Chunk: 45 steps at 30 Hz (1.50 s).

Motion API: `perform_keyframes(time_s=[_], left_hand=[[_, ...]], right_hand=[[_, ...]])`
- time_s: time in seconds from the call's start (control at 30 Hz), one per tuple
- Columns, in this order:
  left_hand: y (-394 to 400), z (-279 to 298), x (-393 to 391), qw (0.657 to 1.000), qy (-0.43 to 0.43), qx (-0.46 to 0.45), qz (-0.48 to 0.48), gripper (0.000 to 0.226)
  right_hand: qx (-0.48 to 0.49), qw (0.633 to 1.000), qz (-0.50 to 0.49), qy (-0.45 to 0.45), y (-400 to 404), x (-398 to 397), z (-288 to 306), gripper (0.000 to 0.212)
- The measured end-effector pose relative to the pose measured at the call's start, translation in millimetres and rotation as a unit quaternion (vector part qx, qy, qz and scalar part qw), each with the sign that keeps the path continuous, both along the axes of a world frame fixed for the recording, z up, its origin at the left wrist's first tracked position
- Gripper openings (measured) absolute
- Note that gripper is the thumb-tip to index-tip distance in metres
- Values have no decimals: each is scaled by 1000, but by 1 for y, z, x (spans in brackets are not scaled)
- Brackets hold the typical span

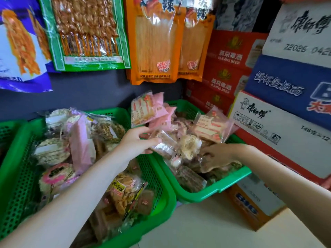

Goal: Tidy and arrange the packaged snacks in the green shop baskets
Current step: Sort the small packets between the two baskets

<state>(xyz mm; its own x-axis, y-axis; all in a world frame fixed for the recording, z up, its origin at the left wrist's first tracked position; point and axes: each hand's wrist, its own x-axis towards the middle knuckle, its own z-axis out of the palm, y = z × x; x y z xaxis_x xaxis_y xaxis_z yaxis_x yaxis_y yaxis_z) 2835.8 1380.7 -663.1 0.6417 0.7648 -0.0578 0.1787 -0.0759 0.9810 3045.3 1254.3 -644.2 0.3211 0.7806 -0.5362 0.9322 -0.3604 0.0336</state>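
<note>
Two green perforated baskets stand side by side, the left basket (pixel 161 197) and the right basket (pixel 211 190), both heaped with clear-wrapped snacks. My left hand (pixel 138 142) reaches over the rim between them and pinches a clear packet of brown snack (pixel 164 144) above the right basket. My right hand (pixel 215 156) lies low in the right basket, fingers curled round a clear packet (pixel 207 167) near the front. Pink-and-white packets (pixel 148 110) stand upright at the back of the right basket, and a crumbly pale cake packet (pixel 189 145) lies between my hands.
Stacked cardboard cartons (pixel 279 119) crowd the right side, with red beer cases (pixel 229 72) behind them. Large snack bags (pixel 157 43) hang on the grey wall above the baskets. A third green basket (pixel 7 129) shows at the far left. Pale floor (pixel 206 228) lies in front.
</note>
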Motion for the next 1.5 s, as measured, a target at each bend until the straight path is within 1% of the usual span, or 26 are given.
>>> perform_keyframes(time_s=[0.03, 0.07, 0.17, 0.2, 0.3, 0.33, 0.4, 0.47, 0.53, 0.6, 0.7, 0.77, 0.83, 0.9, 0.97, 1.03, 1.1, 1.17, 1.2, 1.23, 1.3, 1.37, 1.4, 1.5], left_hand=[[1, -2, 0, 1000, -5, -14, 7, 34], [1, -3, -1, 1000, -10, -24, 10, 33], [0, -5, -2, 999, -24, -39, 6, 30], [0, -5, -3, 999, -26, -41, 2, 30], [0, -5, -5, 999, -28, -34, 3, 25], [0, -4, -5, 999, -29, -35, 5, 22], [2, -3, -5, 999, -32, -40, 14, 22], [2, -4, -4, 998, -32, -44, 24, 26], [0, -4, -3, 998, -35, -48, 30, 29], [-2, -3, -2, 999, -27, -39, 25, 30], [-5, 2, -5, 999, -24, -30, 15, 23], [-4, 5, -10, 999, -30, -38, 23, 20], [0, 7, -14, 998, -35, -43, 43, 20], [5, 11, -18, 996, -41, -46, 61, 21], [11, 15, -23, 994, -58, -57, 71, 20], [16, 18, -27, 992, -73, -65, 75, 23], [21, 18, -29, 991, -79, -71, 79, 27], [24, 16, -31, 991, -79, -71, 77, 26], [24, 15, -32, 992, -78, -71, 75, 24], [26, 13, -33, 992, -76, -72, 73, 21], [27, 10, -34, 992, -75, -78, 72, 18], [26, 6, -34, 992, -67, -82, 74, 18], [24, 6, -34, 992, -64, -84, 73, 17], [23, 10, -38, 991, -61, -86, 83, 14]], right_hand=[[-33, 999, 0, -2, 1, -2, -11, 76], [-43, 999, -1, -5, 3, -4, -20, 80], [-49, 997, 13, -61, 6, -10, -35, 84], [-53, 997, 16, -62, 6, -12, -35, 83], [-89, 995, 30, -22, 5, -20, -31, 84], [-93, 995, 28, -20, 7, -24, -33, 86], [-91, 994, 6, -57, 12, -33, -43, 90], [-85, 993, -25, -79, 18, -39, -56, 93], [-77, 993, -34, -77, 21, -38, -61, 95], [-58, 996, -26, -59, 19, -31, -57, 97], [-42, 999, -10, 20, 13, -24, -44, 94], [-40, 999, 15, 28, 11, -22, -37, 94], [-27, 998, 20, 43, 11, -19, -31, 94], [-15, 993, -9, 114, 10, -11, -23, 93], [11, 973, -61, 223, 7, -2, -15, 96], [44, 939, -122, 319, 5, 6, -11, 105], [57, 902, -147, 402, 0, 12, -8, 101], [83, 871, -164, 456, -4, 19, -7, 94], [98, 857, -174, 475, -4, 20, -4, 92], [116, 843, -180, 493, -4, 18, -1, 86], [148, 820, -179, 524, 2, 9, 8, 62], [183, 816, -167, 523, 13, -3, 12, 41], [201, 815, -159, 520, 18, -9, 12, 40], [254, 798, -159, 523, 29, -18, 11, 59]])
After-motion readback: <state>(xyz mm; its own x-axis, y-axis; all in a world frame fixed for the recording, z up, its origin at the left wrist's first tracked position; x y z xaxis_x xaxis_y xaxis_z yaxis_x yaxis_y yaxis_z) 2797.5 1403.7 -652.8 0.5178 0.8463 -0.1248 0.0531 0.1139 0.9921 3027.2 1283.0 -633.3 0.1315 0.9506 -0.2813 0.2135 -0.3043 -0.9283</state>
